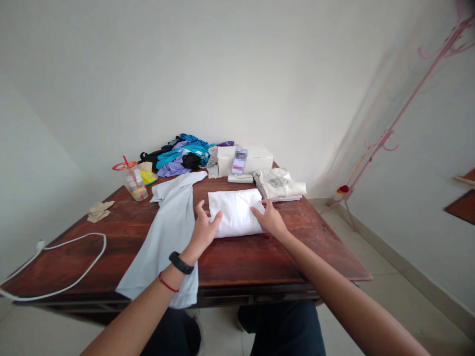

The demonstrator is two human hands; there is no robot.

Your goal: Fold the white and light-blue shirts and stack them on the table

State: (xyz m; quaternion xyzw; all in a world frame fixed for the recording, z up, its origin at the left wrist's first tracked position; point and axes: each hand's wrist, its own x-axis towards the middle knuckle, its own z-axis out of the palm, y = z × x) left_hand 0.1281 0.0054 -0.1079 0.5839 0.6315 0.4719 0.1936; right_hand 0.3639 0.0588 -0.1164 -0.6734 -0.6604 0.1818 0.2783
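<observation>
A folded white garment [234, 211] lies near the middle of the dark wooden table [260, 257]. My left hand [204, 228] touches its left edge with fingers spread. At the garment's right edge rests my right hand [269, 218], fingers apart, flat on the cloth. A pale blue shirt [167, 232] lies spread out just left of the white garment and hangs over the table's front edge. Behind the white garment sits a small stack of folded cream clothes [280, 184].
A heap of blue, purple and black clothes [183, 154] and a white box [245, 159] stand at the back. A plastic cup with a straw [135, 183], a beige cloth [98, 210] and a white cable [55, 267] lie left. A pink coat stand [393, 128] stands right.
</observation>
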